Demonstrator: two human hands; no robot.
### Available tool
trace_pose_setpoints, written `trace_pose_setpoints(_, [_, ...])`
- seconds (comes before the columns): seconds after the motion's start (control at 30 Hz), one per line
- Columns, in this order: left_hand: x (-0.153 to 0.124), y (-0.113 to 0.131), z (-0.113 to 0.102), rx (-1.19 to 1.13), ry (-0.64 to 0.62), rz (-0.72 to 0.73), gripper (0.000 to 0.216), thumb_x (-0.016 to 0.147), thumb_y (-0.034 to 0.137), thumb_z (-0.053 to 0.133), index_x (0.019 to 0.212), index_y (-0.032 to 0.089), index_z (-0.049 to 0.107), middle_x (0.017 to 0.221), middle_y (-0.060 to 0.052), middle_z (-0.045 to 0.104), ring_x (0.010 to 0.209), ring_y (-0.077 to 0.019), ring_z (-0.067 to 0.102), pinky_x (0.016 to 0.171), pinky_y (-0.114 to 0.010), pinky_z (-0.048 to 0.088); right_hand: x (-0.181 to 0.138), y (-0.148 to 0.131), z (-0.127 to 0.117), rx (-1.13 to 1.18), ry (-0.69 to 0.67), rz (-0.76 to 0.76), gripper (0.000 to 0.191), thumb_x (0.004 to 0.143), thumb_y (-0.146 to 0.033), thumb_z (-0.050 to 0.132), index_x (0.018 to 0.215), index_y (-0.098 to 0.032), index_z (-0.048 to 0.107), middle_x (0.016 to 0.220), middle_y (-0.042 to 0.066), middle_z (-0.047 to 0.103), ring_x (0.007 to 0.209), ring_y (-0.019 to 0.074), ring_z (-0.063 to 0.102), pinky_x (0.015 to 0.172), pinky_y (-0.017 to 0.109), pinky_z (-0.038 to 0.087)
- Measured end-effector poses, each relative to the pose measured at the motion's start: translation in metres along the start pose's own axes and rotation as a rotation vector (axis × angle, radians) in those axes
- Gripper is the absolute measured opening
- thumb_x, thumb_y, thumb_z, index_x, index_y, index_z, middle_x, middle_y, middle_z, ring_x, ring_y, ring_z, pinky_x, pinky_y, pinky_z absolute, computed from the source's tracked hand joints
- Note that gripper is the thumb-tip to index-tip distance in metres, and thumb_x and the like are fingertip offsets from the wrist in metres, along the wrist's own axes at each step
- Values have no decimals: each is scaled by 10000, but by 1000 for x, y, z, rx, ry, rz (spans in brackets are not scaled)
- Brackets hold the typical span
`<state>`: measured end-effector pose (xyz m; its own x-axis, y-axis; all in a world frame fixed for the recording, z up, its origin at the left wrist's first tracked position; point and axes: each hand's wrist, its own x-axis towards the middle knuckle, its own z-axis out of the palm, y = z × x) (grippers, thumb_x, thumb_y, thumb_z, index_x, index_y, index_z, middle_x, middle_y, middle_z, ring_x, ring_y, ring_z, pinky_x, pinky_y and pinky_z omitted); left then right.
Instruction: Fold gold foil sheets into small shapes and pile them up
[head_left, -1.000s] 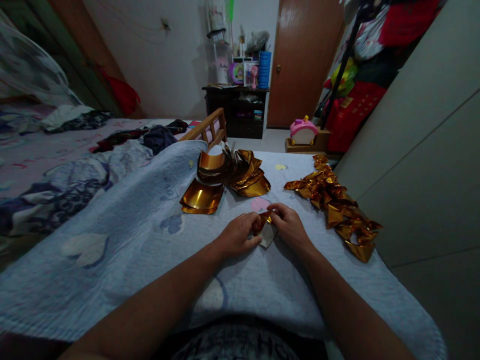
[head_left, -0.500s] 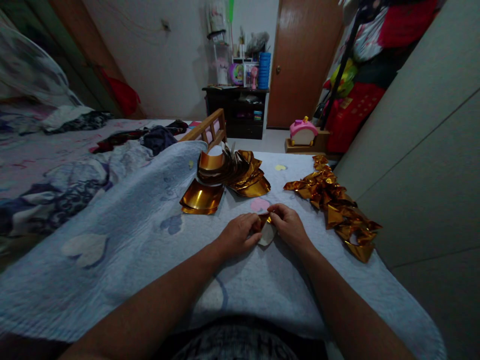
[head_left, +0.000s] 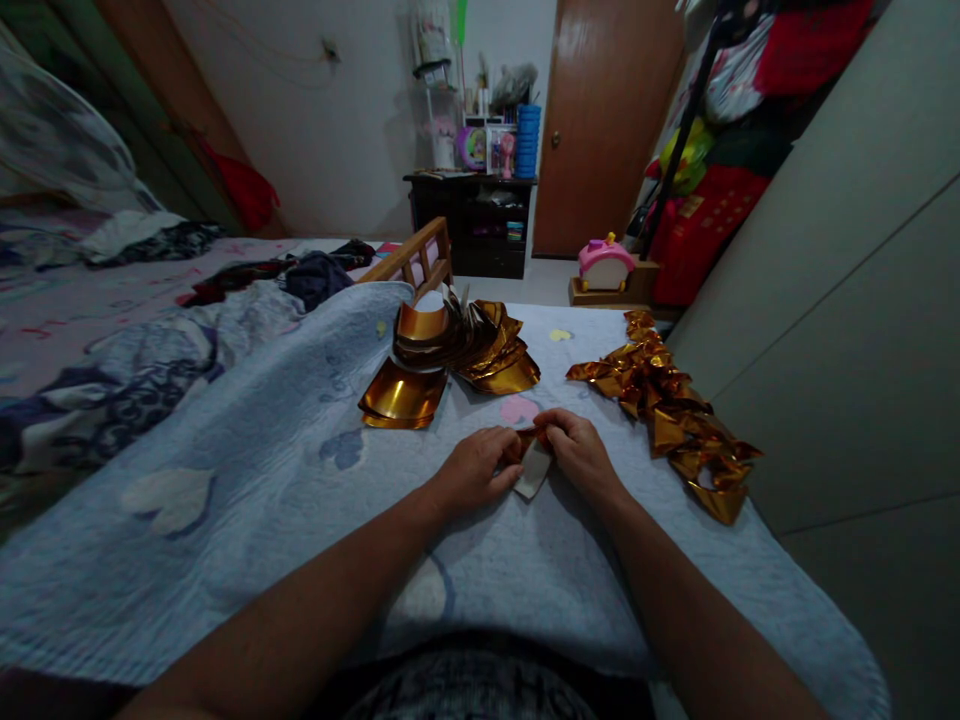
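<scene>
Both of my hands meet over a small piece of gold foil paper (head_left: 533, 468) on the pale blue quilt (head_left: 247, 470); its white back faces up. My left hand (head_left: 474, 468) pinches the paper's left edge with curled fingers. My right hand (head_left: 579, 450) grips its top right edge, fingers closed. A stack of flat and curled gold sheets (head_left: 442, 360) lies just beyond my hands. A heap of folded gold pieces (head_left: 671, 410) trails along the quilt's right side.
A wall of pale cupboard doors (head_left: 847, 300) stands close on the right. Rumpled bedding and clothes (head_left: 135, 330) cover the bed at left. Beyond are a wooden bed rail (head_left: 416, 255), a dark cabinet (head_left: 472, 215), a pink toy (head_left: 606, 262) and a brown door (head_left: 607, 120).
My hands have closed a little tighter together over the paper, and the white flap now sticks out lower between them. Nothing else has moved.
</scene>
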<state>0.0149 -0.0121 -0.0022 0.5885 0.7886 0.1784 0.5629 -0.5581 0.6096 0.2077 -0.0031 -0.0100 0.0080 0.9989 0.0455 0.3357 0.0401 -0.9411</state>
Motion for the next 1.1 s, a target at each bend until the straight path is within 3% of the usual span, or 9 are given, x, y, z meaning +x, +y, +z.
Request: trace_pose_setpoints(1.1, [2, -1, 0, 35, -20, 12, 85, 824, 212, 617, 809, 199, 535, 836, -17, 578, 821, -187, 546, 748, -305, 405, -1, -2, 1, -20, -13, -24, 302, 721, -264, 449, 870, -181, 698, 745, 27, 676, 676, 181, 586, 663, 296, 465])
